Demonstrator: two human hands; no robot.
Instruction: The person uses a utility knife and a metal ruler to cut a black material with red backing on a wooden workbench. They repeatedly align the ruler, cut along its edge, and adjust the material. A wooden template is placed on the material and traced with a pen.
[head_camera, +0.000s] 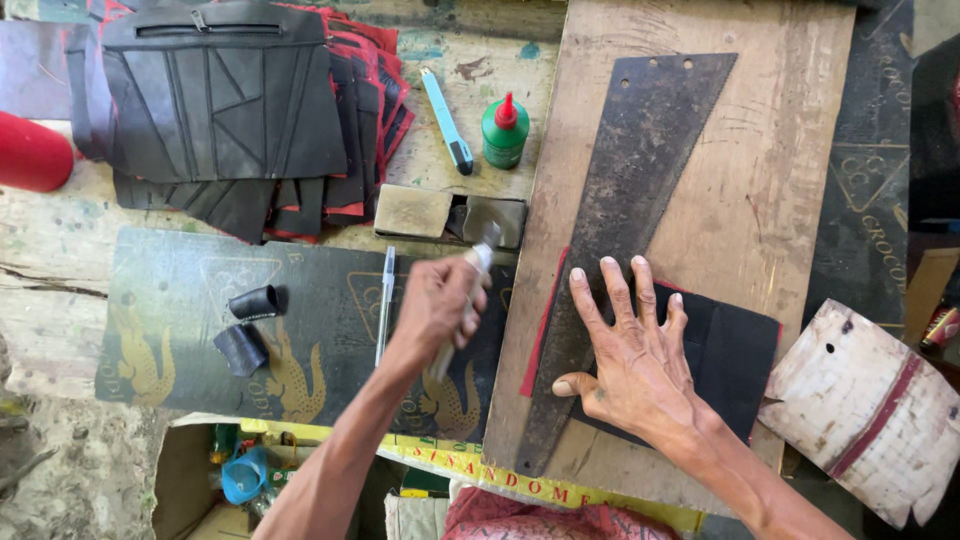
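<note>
Far left of the hands, a red cylinder (32, 152) at the bench (60, 240) edge; beyond the left hand, a stack of black and red leather pieces (225, 100). Just left of the left hand, two small black leather loops (247, 325) on a dark printed mat (180, 330), and a pen (385, 305) lying lengthwise close beside the wrist. Left hand (435, 305) closed around a pale stick-like tool (468, 295), tip pointing away from the person. Beyond it, a blue utility knife (445, 120) and a green glue bottle with red cap (505, 132). Right hand (625, 350) open, fingers spread, pressing flat on a long dark metal template (630, 200) and the black leather piece with red backing (725, 365) under it, both on a wooden board (770, 200). Right of that hand, a white curved block with a red stripe (870, 410).
</note>
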